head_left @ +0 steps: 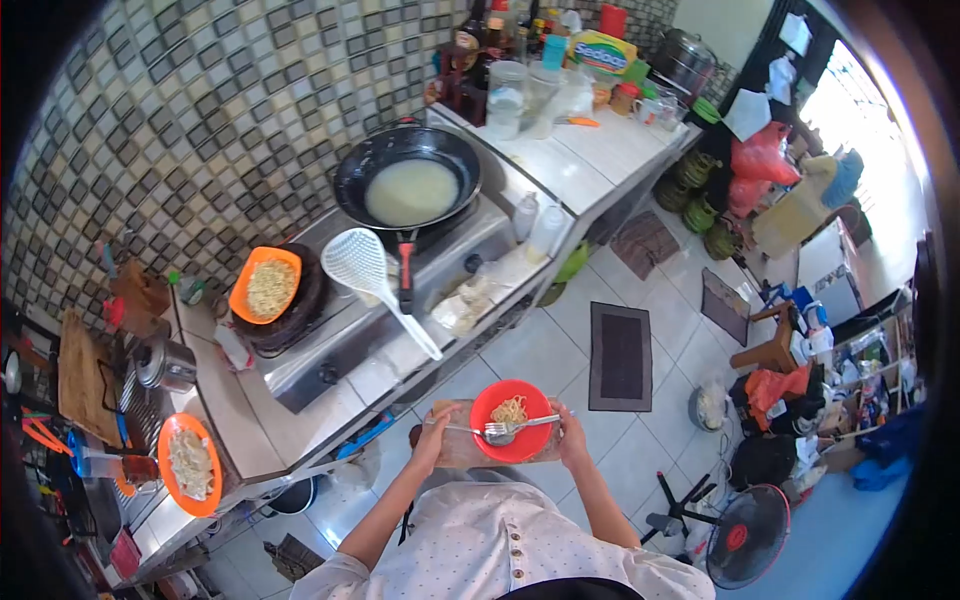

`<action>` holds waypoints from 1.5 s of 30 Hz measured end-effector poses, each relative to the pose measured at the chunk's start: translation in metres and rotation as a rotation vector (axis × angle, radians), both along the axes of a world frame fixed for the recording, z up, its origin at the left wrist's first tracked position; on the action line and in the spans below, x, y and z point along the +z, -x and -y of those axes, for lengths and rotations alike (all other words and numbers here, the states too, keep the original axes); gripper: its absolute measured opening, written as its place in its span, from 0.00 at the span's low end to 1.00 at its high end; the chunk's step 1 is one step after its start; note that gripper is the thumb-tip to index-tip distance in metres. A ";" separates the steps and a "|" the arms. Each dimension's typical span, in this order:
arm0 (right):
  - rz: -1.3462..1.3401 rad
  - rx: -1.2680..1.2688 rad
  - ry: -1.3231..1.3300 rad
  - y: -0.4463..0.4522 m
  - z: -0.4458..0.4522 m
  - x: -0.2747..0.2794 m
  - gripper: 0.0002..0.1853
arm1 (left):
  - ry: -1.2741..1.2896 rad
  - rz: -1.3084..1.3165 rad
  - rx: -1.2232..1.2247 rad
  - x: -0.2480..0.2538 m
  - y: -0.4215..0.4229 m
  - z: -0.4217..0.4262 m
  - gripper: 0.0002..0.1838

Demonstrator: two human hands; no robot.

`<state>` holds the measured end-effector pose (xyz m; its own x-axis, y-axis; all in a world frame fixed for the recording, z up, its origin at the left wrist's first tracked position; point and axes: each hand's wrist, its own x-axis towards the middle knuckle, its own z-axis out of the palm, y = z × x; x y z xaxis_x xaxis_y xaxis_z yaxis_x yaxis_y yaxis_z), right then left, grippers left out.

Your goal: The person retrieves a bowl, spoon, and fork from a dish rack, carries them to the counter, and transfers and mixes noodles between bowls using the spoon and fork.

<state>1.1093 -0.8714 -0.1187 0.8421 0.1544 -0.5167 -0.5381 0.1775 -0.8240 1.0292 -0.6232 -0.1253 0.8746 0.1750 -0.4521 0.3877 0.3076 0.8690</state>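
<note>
Left hand (431, 440), right hand (573, 440): fingers clasping board (458, 449) ends | bowl (534, 443) between them | uneven grip could tilt board, spilling noodles (509, 410)

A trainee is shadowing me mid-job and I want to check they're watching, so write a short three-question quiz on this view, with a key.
1. What do the left hand and right hand hold between them, and what stands on it?
2. True or false: the frying pan on the stove holds pale liquid.
3. What colour is the plate just left of the white skimmer?
A) blue
B) orange
C) green

Key:
1. A brown board; a red bowl stands on it.
2. True.
3. B.
</note>
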 end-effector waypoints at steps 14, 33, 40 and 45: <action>0.159 -0.087 -0.082 -0.229 0.094 0.100 0.20 | -0.050 0.154 -0.316 0.117 -0.244 0.068 0.25; 0.277 0.349 -0.072 -0.592 0.026 0.144 0.19 | 0.023 0.219 0.072 0.156 -0.512 0.030 0.24; 0.155 0.603 0.006 -0.687 -0.009 0.130 0.23 | -0.022 0.178 0.338 0.146 -0.548 0.037 0.23; 0.125 0.779 0.019 -0.725 -0.026 0.122 0.23 | 0.000 0.170 0.463 0.137 -0.561 0.054 0.24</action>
<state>1.8346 -0.8455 0.0030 0.5469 0.7159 -0.4341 -0.4054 -0.2272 -0.8855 1.5903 -0.6770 0.0119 0.7665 0.5626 -0.3097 0.0634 0.4136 0.9082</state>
